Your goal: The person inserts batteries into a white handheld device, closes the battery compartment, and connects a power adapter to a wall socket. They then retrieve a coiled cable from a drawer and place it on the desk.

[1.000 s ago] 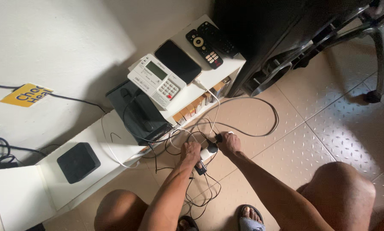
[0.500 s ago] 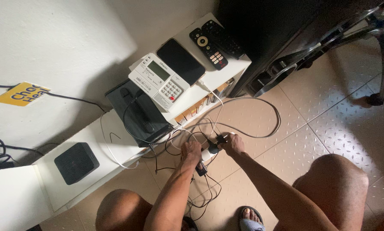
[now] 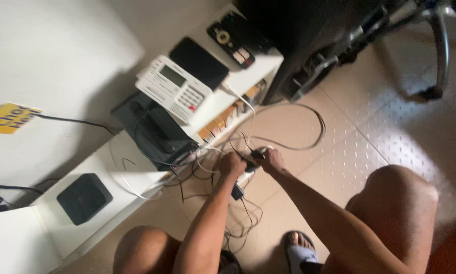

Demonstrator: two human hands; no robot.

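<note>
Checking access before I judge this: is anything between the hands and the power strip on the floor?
Nothing visible: the left hand and right hand are already on the power strip, with loose cables tangled around it.

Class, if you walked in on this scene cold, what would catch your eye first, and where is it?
First, the left hand and right hand meeting at a white power strip on the tiled floor, amid tangled cables. Next, the white desk phone on the low white shelf above them.

Fingers of left hand (image 3: 231, 164) and right hand (image 3: 271, 160) cover the power strip (image 3: 244, 177); plug (image 3: 255, 153) detail blurred. Yellow sticker (image 3: 4, 118) cut off at left edge.
</note>
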